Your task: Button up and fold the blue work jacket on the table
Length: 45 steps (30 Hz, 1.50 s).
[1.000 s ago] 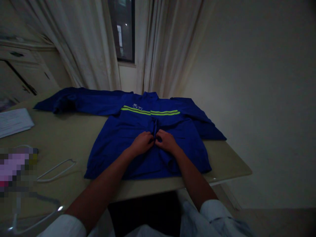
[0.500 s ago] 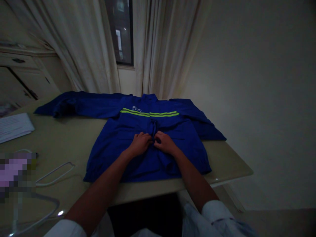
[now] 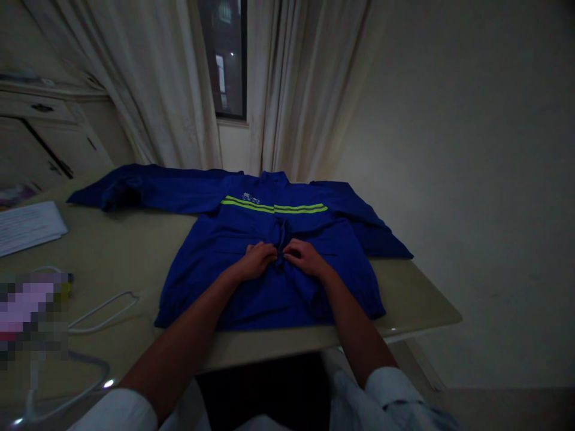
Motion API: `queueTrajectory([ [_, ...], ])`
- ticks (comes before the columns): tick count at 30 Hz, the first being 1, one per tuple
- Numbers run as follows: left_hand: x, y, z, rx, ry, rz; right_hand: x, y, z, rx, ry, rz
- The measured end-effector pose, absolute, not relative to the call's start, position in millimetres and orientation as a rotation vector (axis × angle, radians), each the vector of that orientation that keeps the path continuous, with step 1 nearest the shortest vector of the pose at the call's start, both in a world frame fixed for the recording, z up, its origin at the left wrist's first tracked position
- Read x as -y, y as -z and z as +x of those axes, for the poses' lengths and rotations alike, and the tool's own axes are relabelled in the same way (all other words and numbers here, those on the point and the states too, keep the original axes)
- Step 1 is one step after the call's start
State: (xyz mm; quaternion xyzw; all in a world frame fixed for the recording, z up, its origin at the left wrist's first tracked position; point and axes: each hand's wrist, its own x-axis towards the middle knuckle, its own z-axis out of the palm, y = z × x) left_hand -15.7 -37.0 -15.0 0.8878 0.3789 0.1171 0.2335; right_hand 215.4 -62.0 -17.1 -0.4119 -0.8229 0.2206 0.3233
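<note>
A blue work jacket [image 3: 251,305] with a yellow-green stripe across its chest lies front up on the table [image 3: 130,251], collar toward the window. Its left-hand sleeve stretches out sideways; the other slopes down to the right. At the middle of the front opening, below the stripe, my left hand [image 3: 258,260] pinches one edge of the jacket. My right hand [image 3: 305,257] is closed on the facing edge, a short gap from the left. The cloth bunches up between my fingertips. Whether a button or a zip is there, I cannot make out.
White clothes hangers [image 3: 103,314] lie at the left, beside a pixelated pink patch. Farther back is a stack of papers [image 3: 33,227]. Curtains [image 3: 300,90] and a window [image 3: 224,60] stand behind the table; a cabinet [image 3: 49,131] is at the far left, a wall at the right.
The view has shifted slightly. My right hand's fingers have drawn closer together at the front edge. Both hands stay at the same part of the jacket, which lies as before.
</note>
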Motion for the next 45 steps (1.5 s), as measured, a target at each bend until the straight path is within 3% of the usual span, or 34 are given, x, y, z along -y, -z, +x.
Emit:
queueTrajectory([
  [17,23,28,-22,-0.901,-0.465,2.425,63,21,208,2.136,-0.487,-1.111],
  [27,28,25,-21,-0.936,-0.506,2.409,58,25,210,2.084,-0.706,-1.107],
  [37,20,28,-23,-0.771,-0.565,2.313,61,21,208,2.158,-0.507,-1.105],
  [45,23,27,-17,-0.865,-0.671,2.178,65,13,207,2.09,-0.541,-1.113],
])
